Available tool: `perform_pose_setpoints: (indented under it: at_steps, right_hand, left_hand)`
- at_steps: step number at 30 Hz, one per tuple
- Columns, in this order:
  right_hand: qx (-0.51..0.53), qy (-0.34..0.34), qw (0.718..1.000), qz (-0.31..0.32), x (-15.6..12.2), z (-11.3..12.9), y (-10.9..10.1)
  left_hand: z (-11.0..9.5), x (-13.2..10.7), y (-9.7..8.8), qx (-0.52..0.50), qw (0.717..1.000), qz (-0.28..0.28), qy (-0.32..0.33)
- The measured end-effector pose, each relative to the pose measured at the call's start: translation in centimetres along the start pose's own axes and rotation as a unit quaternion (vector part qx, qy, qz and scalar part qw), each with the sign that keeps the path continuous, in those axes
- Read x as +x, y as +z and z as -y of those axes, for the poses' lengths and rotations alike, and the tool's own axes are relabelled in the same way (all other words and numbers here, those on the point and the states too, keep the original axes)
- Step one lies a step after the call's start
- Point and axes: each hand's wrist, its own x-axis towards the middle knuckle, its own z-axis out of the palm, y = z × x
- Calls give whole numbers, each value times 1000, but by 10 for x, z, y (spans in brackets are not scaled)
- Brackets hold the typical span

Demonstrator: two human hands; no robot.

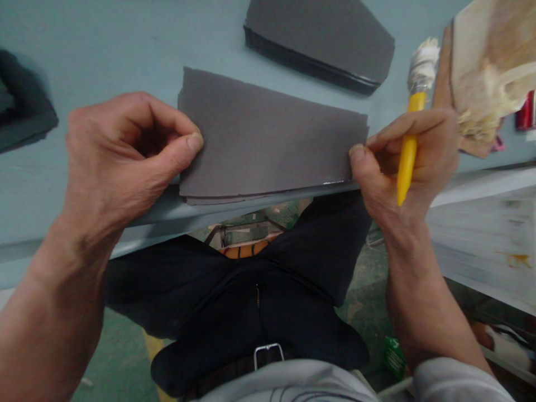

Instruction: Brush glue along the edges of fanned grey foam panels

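A dark grey sheet of material (268,139), apparently more than one layer thick at its lower edge, is held level near the table's front edge. My left hand (134,145) pinches its left end between thumb and forefinger. At the narrower right end, my right hand (406,151) pinches it the same way. That hand also keeps a yellow-handled brush (408,162) tucked between its fingers, with pale, clumped bristles pointing away from me. A shiny wet-looking streak runs along the sheet's lower right edge. Behind it lies a stack of similar dark pieces (318,39).
The table (104,44) has a pale blue-green top. Another dark pile (25,106) sits at the left edge. On the right are a stained, crusted container (486,61) and a red object (525,114). My lap and the table's front edge lie just below the sheet.
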Motion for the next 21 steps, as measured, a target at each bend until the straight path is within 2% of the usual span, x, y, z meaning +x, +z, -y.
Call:
perform_pose_setpoints:
  at_steps: [11,17,21]
  right_hand:
    - [-7,10,1000,3,-2,-4,-3]
    - [-11,1,1000,2,-2,-5,-3]
    - [-14,20,1000,6,-2,-5,-4]
  left_hand:
    - [2,1,0,-14,1000,-5,2]
    - [3,1,2,-41,999,-7,29]
    - [3,1,2,-34,999,-7,31]
